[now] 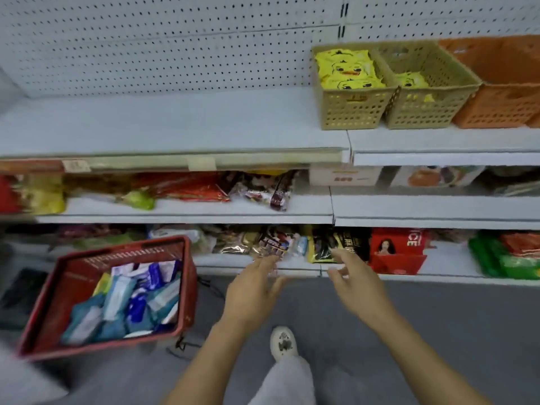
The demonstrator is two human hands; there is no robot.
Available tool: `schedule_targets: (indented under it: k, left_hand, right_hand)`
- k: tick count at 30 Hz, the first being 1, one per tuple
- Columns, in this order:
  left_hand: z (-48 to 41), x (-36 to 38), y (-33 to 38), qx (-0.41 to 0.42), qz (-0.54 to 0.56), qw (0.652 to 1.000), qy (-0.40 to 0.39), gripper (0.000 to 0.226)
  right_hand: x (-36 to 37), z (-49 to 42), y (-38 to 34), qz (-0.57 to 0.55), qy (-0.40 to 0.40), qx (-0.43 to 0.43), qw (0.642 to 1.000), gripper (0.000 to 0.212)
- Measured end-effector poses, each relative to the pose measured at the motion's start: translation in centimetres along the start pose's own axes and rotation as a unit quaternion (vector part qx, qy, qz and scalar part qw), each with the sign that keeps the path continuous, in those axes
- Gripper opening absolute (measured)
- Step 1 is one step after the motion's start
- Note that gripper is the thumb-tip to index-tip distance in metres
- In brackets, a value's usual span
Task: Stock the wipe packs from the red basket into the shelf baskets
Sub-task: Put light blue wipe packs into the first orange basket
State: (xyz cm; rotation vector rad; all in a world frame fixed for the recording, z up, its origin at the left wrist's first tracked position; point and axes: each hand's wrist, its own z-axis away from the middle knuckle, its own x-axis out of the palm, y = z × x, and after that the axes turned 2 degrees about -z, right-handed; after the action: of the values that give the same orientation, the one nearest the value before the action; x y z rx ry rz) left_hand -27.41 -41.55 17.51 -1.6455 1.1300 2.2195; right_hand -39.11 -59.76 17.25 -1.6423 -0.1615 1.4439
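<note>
Sideways letters "ICE" on the red box, bottom shelf

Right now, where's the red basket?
Head view, lower left: the red basket is left of the left hand, in front of the bottom shelf.

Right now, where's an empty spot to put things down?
The top shelf is bare from its left end to the tan baskets, in front of the pegboard wall. The orange basket looks empty inside. The lower shelves are crowded with snack packs, and the red basket is full of wipe packs.
</note>
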Motion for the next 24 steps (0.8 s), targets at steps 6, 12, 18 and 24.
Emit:
schedule_targets:
  k: [6,12,18,24]
  left_hand:
    - [6.6,-1.7,-8.7,-0.109,0.051,0.993,0.020,0.047]
    - [10.4,-4.5,-19.1,-0.232,0.153,0.960,0.020,0.037]
    - [10.3,-6.9,-31.8,-0.321,0.205,0.924,-0.005,0.041]
    - [6.1,-6.6,-43.2,-0.390,0.225,0.893,-0.026,0.045]
  right_hand:
    - [7.3,1.5,-6.1,-0.026,-0.105,-0.046,0.993,0.034]
    - [16.8,0.8,-13.7,-0.041,-0.206,-0.065,0.976,0.032]
    - [28.1,-1.9,-20.2,-0.061,-0.270,-0.027,0.961,0.029]
    - [39.5,-6.5,-21.9,-0.035,-0.290,0.061,0.954,0.030]
